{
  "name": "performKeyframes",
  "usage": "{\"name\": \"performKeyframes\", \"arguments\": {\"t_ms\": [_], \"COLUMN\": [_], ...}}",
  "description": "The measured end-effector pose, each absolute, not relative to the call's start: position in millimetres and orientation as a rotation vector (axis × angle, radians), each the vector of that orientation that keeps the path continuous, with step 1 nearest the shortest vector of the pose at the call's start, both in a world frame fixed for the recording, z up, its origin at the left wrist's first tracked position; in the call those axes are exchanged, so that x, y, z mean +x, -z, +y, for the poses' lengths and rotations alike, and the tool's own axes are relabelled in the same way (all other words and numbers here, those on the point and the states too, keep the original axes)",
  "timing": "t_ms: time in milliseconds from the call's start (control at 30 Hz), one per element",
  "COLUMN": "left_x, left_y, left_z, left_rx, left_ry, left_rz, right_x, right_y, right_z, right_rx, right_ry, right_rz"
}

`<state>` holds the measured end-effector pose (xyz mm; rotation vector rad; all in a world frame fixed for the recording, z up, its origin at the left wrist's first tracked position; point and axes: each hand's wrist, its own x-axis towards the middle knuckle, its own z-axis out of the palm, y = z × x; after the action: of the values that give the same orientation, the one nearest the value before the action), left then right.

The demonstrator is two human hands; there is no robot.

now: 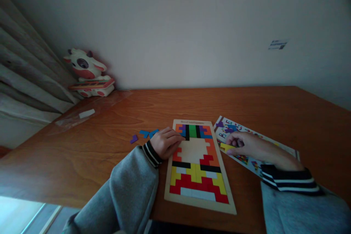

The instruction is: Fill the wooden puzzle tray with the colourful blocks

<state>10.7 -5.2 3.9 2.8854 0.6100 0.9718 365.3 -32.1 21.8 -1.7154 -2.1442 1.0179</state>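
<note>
A wooden tray puzzle [201, 208] lies on the table, partly filled with coloured block pieces, its bare base showing in the upper middle. My left hand [166, 142] rests on its left edge, fingers stretched over the board with the tips beside a black piece [187, 131]. What lies beneath the palm is hidden. To the right of the tray, my right hand [241, 143] pinches a yellow puzzle piece [226, 147] between thumb and fingers. It is over a printed sheet [287, 149], where purple and blue pieces [231, 128] lie near its upper left.
Loose purple [134, 139] and blue pieces [144, 133] lie left of the tray. Clear plastic wrap [70, 120] is on the table's left side. A toy cow with a keyboard [89, 75] stands at the back left, by a curtain [24, 65]. A wall [192, 29] rises behind.
</note>
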Motion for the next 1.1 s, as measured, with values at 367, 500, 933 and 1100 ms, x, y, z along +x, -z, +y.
{"name": "performKeyframes", "arguments": {"t_ms": [367,500,933,1100], "left_x": [4,5,7,7], "left_y": [-8,-7,-6,-5], "left_z": [-2,-3,-5,-4], "left_rx": [2.915,2.913,2.9,2.925], "left_ry": [-1.007,-0.995,-0.968,-0.952], "left_rz": [0.664,0.667,0.655,0.654], "right_x": [325,290,246,234], "right_y": [-25,-20,-11,-5], "right_z": [-28,-34,-48,-50], "right_rx": [-1.348,-1.288,-1.232,-1.275], "right_ry": [-0.98,-1.072,-1.298,-1.13], "right_rz": [-1.696,-1.664,-1.722,-1.916]}}
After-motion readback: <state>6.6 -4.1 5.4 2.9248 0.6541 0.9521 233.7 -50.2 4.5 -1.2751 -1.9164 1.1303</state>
